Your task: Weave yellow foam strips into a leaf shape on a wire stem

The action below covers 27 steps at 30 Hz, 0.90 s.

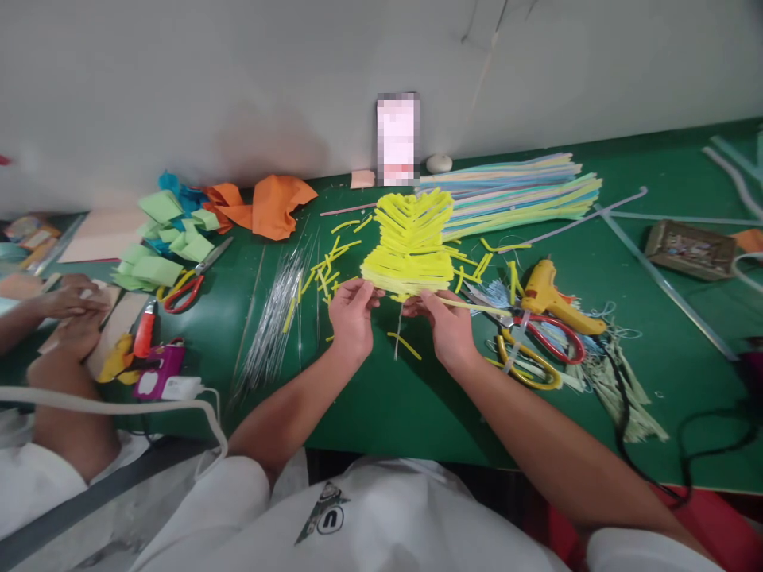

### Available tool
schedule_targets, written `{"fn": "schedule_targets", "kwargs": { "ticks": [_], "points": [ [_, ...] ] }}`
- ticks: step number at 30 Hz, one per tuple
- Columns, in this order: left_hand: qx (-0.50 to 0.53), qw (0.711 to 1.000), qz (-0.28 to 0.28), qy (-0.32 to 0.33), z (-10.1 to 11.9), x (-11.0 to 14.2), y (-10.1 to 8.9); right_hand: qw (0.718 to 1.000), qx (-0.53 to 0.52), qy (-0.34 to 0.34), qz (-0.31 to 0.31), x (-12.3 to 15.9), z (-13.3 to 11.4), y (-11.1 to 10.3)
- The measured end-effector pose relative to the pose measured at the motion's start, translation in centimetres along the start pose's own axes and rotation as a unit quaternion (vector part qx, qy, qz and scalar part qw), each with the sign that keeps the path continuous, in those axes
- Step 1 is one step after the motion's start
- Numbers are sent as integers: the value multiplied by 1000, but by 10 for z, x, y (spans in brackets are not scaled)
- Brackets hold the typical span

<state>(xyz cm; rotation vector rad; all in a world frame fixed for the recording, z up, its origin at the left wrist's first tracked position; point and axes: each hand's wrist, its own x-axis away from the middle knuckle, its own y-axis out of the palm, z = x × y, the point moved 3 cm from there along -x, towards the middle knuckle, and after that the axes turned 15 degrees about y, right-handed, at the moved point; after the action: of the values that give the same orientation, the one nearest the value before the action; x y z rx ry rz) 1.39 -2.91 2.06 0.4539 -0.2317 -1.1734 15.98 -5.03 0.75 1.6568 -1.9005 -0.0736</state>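
A bright yellow leaf-like piece (412, 258) made of fuzzy pipe cleaners is held up over the green table. My left hand (353, 318) pinches its lower left edge between thumb and fingers. At the lower right edge my right hand (447, 327) is closed on a paler yellow pipe cleaner (477, 307), which runs across the base and sticks out to the right. A thin wire stem (398, 330) hangs below the piece between my hands. Short cut yellow pieces (325, 270) lie scattered on both sides.
Behind is a bundle of coloured pipe cleaners (513, 199) and an upright phone (398, 143). Wires (277, 310) lie left. Right are a yellow glue gun (557, 298), scissors (557, 338) and a black cord (623, 397). A co-worker's hands (75, 314) are at far left.
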Motion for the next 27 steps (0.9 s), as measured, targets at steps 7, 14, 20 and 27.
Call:
{"fn": "schedule_targets", "kwargs": {
  "ticks": [7, 14, 20, 27],
  "points": [
    [27, 1000, -7, -12, 0, -2, -1, 998, 31, -24, 43, 2, -2, -2],
    [-3, 986, -153, -69, -11, 12, 9, 996, 73, -46, 24, 3, -4, -1],
    [-53, 987, -145, -51, -15, 13, 4, 996, 84, -37, 22, 5, -3, 0],
    [-49, 988, -135, -56, -10, 11, 6, 995, 85, -47, 31, 6, -7, -1]
  ]
}}
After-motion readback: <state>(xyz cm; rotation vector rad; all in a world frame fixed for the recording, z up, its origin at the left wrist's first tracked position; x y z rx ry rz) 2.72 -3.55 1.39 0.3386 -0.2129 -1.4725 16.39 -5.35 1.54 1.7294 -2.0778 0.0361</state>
